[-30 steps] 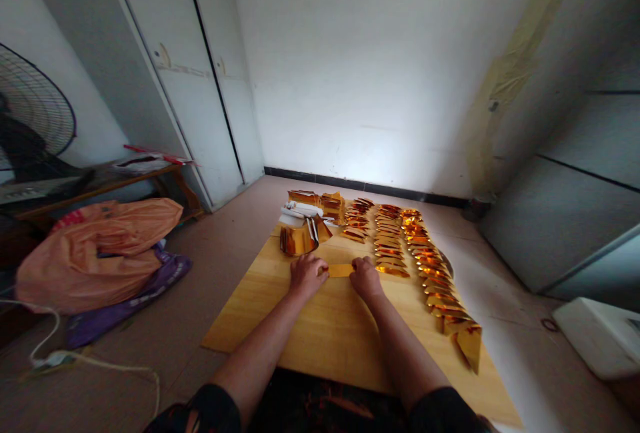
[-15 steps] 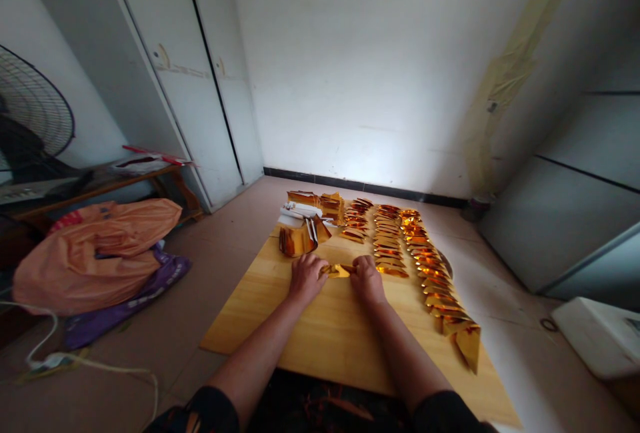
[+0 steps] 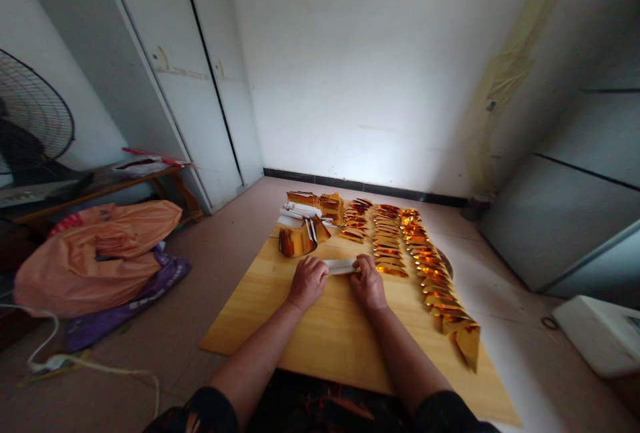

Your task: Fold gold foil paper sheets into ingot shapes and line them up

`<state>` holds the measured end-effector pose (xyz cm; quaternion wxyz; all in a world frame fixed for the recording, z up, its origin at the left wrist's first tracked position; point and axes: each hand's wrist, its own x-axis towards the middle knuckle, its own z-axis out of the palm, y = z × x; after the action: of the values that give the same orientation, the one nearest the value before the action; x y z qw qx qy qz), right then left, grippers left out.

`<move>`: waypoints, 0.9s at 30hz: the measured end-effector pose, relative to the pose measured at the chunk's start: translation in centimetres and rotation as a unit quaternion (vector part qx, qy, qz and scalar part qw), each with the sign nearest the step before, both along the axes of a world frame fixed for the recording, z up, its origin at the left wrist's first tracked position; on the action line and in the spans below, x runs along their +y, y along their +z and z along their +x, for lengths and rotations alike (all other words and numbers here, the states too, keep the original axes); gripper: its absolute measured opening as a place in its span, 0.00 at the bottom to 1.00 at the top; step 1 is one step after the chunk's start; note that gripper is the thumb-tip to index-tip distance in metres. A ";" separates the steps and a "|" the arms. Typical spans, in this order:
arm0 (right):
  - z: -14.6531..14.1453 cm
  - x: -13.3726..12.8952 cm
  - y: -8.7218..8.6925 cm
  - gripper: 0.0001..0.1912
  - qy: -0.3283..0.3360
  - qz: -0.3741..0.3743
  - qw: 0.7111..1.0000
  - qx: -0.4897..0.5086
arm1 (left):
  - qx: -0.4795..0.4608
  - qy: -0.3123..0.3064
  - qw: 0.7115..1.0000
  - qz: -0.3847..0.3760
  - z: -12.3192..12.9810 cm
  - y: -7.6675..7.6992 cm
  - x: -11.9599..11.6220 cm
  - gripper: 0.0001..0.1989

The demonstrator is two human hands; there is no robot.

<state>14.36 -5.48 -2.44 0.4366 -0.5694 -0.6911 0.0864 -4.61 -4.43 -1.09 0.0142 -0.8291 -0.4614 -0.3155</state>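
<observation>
Between my two hands stretches a piece of folded paper (image 3: pixel 341 266), its white side facing me. The fingers of my left hand (image 3: pixel 309 281) are closed on its left end. My right hand (image 3: pixel 369 282) pinches the right end. Both hands are just above the wooden board (image 3: pixel 330 346). Beyond the left hand stands a curved stack of gold foil paper sheets (image 3: pixel 295 241). To the right, folded gold foil pieces (image 3: pixel 390 240) lie in rows, the longest row (image 3: pixel 433 273) running down the board's right side.
White paper rolls or bundles (image 3: pixel 301 210) and more gold sheets (image 3: pixel 331 206) lie at the board's far left. On the floor are an orange bag (image 3: pixel 100 253), a purple bag (image 3: pixel 125 300) and a white cable (image 3: pixel 115 370). A white box (image 3: pixel 595 336) stands at right.
The paper between my hands showed its gold side half a second ago and now shows white. Both hands stay in nearly the same place.
</observation>
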 end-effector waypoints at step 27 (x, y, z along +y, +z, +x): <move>0.7 -1.1 0.6 0.07 -0.013 0.012 0.992 -0.124 | -0.043 -0.013 0.999 -0.017 0.0 -0.7 0.4 0.08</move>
<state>15.09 -6.60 -1.89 0.3557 -0.5793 -0.7334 0.0011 -4.59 -3.98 -1.74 -0.0239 -0.8212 -0.4557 -0.3427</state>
